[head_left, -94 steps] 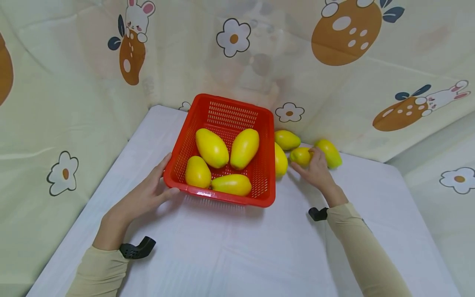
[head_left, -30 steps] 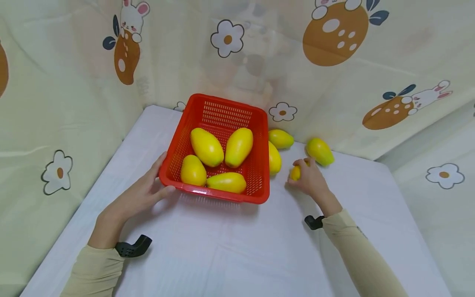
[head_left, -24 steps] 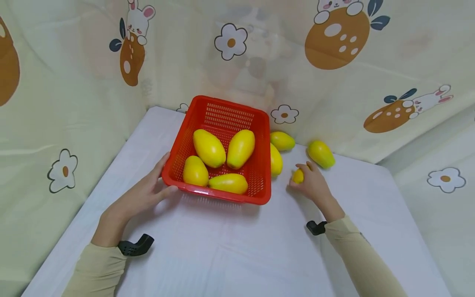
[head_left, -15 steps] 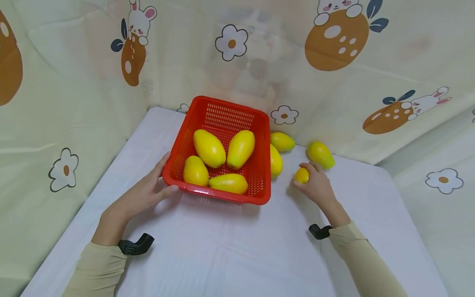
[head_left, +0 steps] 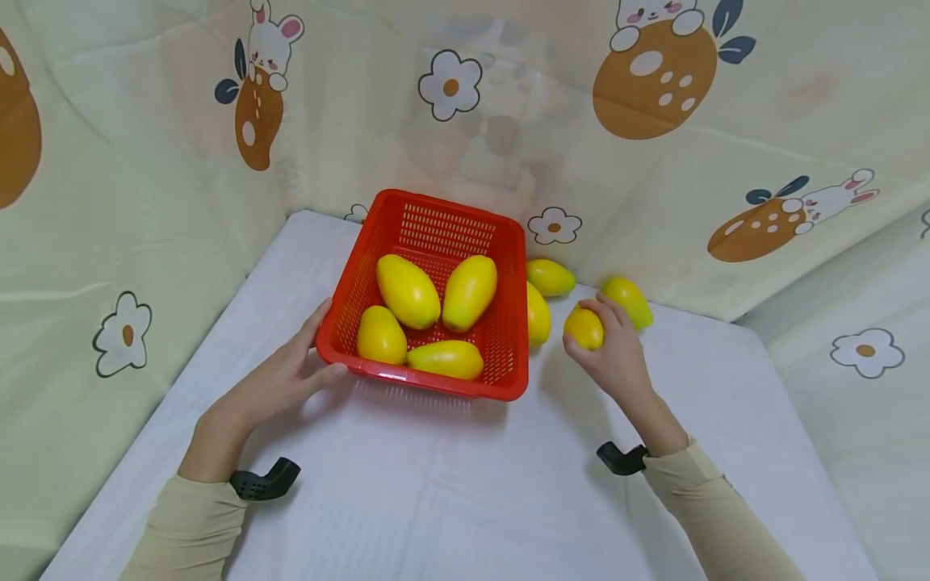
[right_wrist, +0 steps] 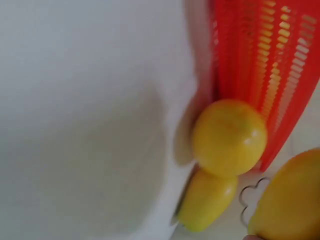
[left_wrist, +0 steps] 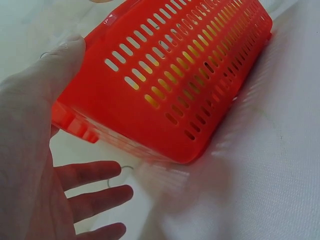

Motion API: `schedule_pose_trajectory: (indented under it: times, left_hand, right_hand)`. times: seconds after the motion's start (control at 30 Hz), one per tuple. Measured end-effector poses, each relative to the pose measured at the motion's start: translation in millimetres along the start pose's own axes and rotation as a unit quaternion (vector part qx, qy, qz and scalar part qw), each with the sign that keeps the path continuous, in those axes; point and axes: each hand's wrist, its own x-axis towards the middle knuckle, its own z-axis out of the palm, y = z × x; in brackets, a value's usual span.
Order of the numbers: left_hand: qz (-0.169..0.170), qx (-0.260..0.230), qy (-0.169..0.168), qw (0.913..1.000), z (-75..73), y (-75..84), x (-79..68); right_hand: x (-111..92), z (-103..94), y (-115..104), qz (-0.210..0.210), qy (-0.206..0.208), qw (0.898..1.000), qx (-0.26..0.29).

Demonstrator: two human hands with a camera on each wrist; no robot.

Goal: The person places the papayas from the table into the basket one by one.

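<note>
My right hand point(head_left: 614, 349) grips a yellow mango point(head_left: 584, 328) between thumb and fingers, to the right of the red plastic basket point(head_left: 533, 234). In the right wrist view this held mango point(right_wrist: 292, 200) shows large at the lower right, with a fingertip at its edge. My left hand point(head_left: 272, 387) holds the basket's near left corner between thumb and index finger; in the left wrist view the thumb point(left_wrist: 62, 62) lies on the rim and the other fingers point(left_wrist: 100, 200) stretch out free. Several mangoes lie inside the basket, including a long one point(head_left: 407, 292).
One mango point(head_left: 538, 315) sits against the basket's right side, with another mango point(head_left: 550, 277) behind it. A third mango point(head_left: 630, 302) lies beyond my right hand, near the printed curtain point(head_left: 654, 202). White cloth point(head_left: 465, 492) covers the table.
My right hand has taken the mango from among those on the right, drawn it nearer, then raised it slightly towards the basket. The left hand has stayed on the basket's corner.
</note>
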Motion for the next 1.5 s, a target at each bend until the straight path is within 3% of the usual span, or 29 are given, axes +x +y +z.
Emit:
schedule_pose_trajectory:
  times: [0.27,0.4,0.57,0.77,1.0,1.37,1.5]
  left_hand:
    - [-0.002,-0.003,0.000,1.0000,-1.3,-0.8,-0.6]
    - [-0.002,-0.003,0.000,1.0000,-2.0,-1.0,-0.6]
    - [-0.006,-0.003,0.000,1.0000,-2.2,-1.4,-0.4]
    - [-0.007,-0.005,-0.004,1.0000,-0.9,-3.4,-0.1]
    - [-0.008,0.007,-0.008,0.9999,-1.5,-3.7,-0.5]
    - [-0.009,0.008,-0.011,0.9999,-1.6,-1.6,-0.2]
    - [-0.004,0.009,-0.010,0.9999,-1.3,-1.7,0.1]
  right_hand:
    - [0.6,-3.7,-29.1,-0.060,0.087,0.991,0.084]
    - [1.1,-3.8,-44.4,-0.122,0.128,0.977,0.122]
    - [5.0,0.6,-55.9,-0.229,0.139,0.954,0.138]
    - [7.2,8.7,-66.3,-0.296,0.113,0.938,0.142]
    - [11.2,17.1,-80.2,-0.313,0.072,0.939,0.126]
    - [16.6,37.4,-91.2,-0.314,-0.040,0.945,0.080]
    - [14.9,44.3,-93.0,-0.332,-0.086,0.938,0.051]
